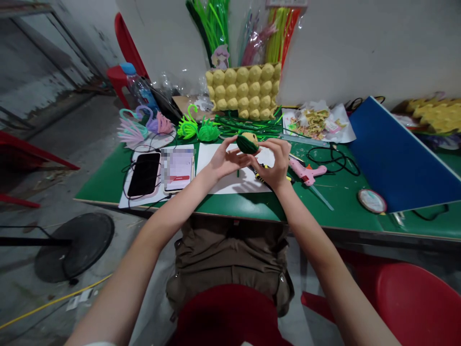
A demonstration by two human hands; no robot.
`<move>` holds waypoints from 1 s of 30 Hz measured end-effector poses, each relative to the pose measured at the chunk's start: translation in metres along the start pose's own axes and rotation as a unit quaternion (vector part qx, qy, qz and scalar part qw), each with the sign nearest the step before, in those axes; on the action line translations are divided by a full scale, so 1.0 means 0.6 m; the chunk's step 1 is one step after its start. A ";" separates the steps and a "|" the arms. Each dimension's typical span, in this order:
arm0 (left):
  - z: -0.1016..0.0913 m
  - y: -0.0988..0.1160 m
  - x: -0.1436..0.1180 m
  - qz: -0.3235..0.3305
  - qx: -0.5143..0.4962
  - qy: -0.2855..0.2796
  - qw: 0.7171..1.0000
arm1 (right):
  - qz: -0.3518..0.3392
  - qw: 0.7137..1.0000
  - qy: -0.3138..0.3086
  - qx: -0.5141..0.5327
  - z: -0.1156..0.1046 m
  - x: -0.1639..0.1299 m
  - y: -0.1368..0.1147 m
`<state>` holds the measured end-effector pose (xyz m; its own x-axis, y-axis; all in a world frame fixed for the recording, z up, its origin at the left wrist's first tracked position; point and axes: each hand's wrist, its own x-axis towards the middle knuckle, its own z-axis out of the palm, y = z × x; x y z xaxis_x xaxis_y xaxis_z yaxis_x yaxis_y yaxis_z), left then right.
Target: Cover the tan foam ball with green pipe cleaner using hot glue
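Observation:
Both my hands hold a small yellow foam ball [248, 142] partly wrapped in dark green pipe cleaner, raised above a white sheet of paper [230, 170] on the green table [108, 185]. My left hand [225, 161] supports it from the left and below. My right hand [275, 161] pinches it from the right. A short green pipe-cleaner end hangs down under the ball.
Two phones [144, 174] lie left of the paper. A pink glue gun [306, 172] sits to the right, beside a blue board [396, 158]. A yellow egg-tray foam [243, 91], green pipe cleaners [248, 127] and pipe-cleaner swans [187, 127] stand behind. Red chairs [414, 302] are nearby.

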<state>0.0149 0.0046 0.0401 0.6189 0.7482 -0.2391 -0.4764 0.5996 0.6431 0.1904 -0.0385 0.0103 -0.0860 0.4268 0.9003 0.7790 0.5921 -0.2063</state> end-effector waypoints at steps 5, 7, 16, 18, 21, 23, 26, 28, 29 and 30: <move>-0.004 -0.004 -0.001 0.135 0.133 0.035 0.981 | 0.007 0.995 -0.085 0.055 -0.011 0.012 0.003; -0.005 -0.006 -0.002 0.177 0.180 0.045 0.966 | 0.018 0.989 -0.138 0.048 -0.011 0.014 0.003; 0.004 -0.012 -0.009 0.176 0.218 0.015 0.960 | 0.054 0.989 -0.133 0.040 -0.005 0.010 0.004; 0.005 -0.015 -0.007 0.171 0.203 0.008 0.964 | 0.060 0.991 -0.115 0.038 -0.004 0.010 0.002; 0.002 -0.018 0.000 0.173 0.200 0.024 0.964 | 0.066 0.992 -0.099 0.052 -0.007 0.013 0.000; -0.002 -0.019 0.004 0.199 0.222 0.051 0.953 | 0.074 0.990 -0.091 0.081 -0.012 0.016 -0.001; -0.007 -0.017 0.005 0.271 0.300 0.091 0.910 | 0.107 0.982 -0.088 0.129 -0.016 0.021 0.003; -0.006 -0.016 0.002 0.299 0.369 0.097 0.875 | 0.127 0.975 -0.095 0.153 -0.015 0.023 0.007; -0.005 -0.015 0.000 0.304 0.402 0.092 0.859 | 0.132 0.973 -0.097 0.163 -0.013 0.023 0.010; -0.003 -0.015 -0.002 0.307 0.429 0.087 0.845 | 0.136 0.970 -0.099 0.173 -0.010 0.022 0.012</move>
<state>0.0170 -0.0010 0.0333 0.2830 0.9185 0.2763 -0.0008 -0.2878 0.9577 0.1987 -0.0327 0.0230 -0.0504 0.7015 0.7109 0.5369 0.6192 -0.5730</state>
